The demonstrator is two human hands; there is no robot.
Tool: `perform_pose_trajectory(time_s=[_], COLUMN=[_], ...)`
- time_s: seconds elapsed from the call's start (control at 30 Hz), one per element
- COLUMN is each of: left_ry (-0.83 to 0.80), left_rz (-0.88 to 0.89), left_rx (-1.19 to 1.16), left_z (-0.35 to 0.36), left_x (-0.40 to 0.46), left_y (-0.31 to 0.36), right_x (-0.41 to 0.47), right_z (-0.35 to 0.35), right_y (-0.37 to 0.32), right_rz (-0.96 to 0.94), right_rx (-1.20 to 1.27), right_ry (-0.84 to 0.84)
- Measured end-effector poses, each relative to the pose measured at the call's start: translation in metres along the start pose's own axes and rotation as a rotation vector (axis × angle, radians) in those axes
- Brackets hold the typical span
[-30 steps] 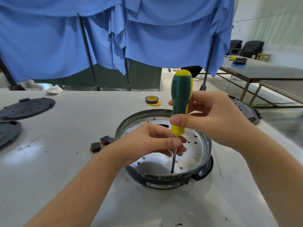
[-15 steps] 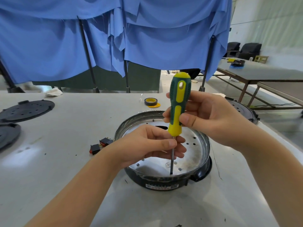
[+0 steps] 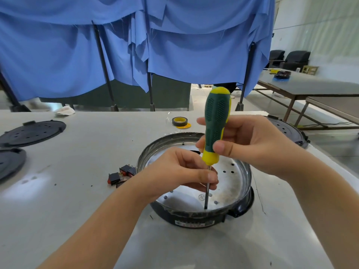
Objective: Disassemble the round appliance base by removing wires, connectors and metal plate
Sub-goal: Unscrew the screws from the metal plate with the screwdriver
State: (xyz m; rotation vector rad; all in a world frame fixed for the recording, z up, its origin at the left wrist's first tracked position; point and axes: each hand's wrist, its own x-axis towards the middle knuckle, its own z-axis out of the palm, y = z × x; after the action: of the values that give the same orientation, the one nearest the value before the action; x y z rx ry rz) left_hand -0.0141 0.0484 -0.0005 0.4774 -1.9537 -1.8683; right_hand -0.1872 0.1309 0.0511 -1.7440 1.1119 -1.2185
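my right hand (image 3: pixel 250 144) is gripping the screwdriver (image 3: pixel 215 129) handle, standing tall, while my left hand (image 3: pixel 180 171) is pinching its thin shaft, pointing down at a screw near 6 o'clock on the metal plate (image 3: pixel 233 183) inside the round base (image 3: pixel 194 220).

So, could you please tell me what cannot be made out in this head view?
- Screw head under the screwdriver tip: too small to see.
- Label text on the round base: too small, blurred.
- Part of the metal plate: hidden behind the left hand.
- Black lid behind the right hand: mostly covered.
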Motion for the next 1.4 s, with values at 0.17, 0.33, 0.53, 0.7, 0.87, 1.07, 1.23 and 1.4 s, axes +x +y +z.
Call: perform_pose_trajectory(time_s=[0.17, 0.33, 0.53, 0.7, 0.87, 1.07, 1.23, 1.4], left_ry=[0.052, 0.037, -0.093, -0.072, -0.05, -0.008, 0.02, -0.04], left_rz=[0.018, 0.005, -0.052, -0.055, -0.042, -0.022, -0.029, -0.042], left_rx=[0.047, 0.011, -0.011, 0.009, 0.035, 0.056, 0.07, 0.172], left_z=[0.002, 0.001, -0.001, -0.002, -0.001, 0.002, 0.003, 0.0], left_x=[0.0, 0.0, -0.002, -0.002, -0.002, -0.001, -0.002, -0.006], left_y=[0.002, 0.001, 0.001, 0.001, 0.001, 0.002, 0.005, 0.015], right_x=[0.001, 0.004, -0.001, 0.001, 0.004, -0.002, 0.002, -0.005], right_z=[0.005, 0.01, 0.0, 0.002, 0.008, -0.003, 0.006, -0.004], right_y=[0.001, 0.003, 0.001, 0.004, 0.004, -0.003, -0.001, -0.007], right_rz=[0.026, -0.007, 0.0, 0.046, 0.0, 0.04, 0.01, 0.018], right_rx=[-0.029, -0.172, 0.071, 0.051, -0.11, 0.062, -0.16, -0.023], right_ry=[0.012, 0.181, -0.029, -0.021, 0.143, -0.106, 0.078, -0.049])
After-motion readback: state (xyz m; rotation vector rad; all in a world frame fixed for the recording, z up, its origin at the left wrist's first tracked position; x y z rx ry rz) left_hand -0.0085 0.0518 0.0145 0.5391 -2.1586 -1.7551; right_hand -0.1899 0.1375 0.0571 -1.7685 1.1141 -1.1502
